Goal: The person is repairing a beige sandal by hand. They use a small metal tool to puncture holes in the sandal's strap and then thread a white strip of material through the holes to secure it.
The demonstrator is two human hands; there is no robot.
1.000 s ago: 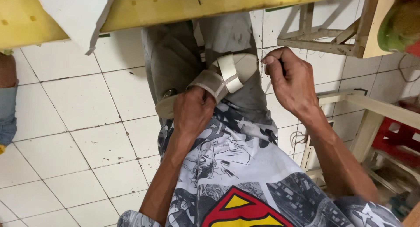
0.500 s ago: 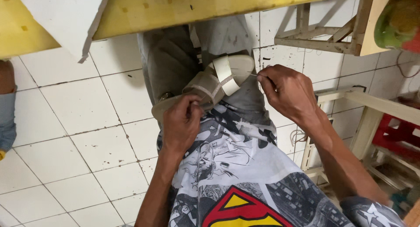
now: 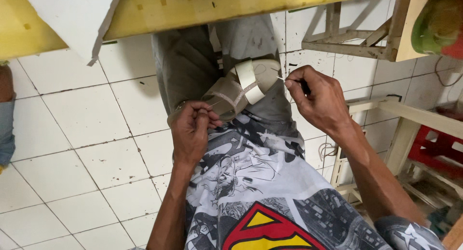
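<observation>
Your left hand (image 3: 192,129) pinches the near edge of a beige sandal (image 3: 238,88) resting on your lap; your right hand (image 3: 320,98), grip pressed together, pinches a thin needle (image 3: 280,78) just beside its crossed straps (image 3: 248,79), above the white tiled floor (image 3: 87,148).

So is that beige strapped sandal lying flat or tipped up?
Tipped: the beige strapped sandal leans across the lap, its sole facing the camera, left hand gripping its lower end.

Beige sandal (image 3: 239,88) matt, maybe leather; floor tiles (image 3: 96,120) glossy white, scuffed; frame (image 3: 347,38) raw wood; shirt (image 3: 251,182) printed cloth.
</observation>
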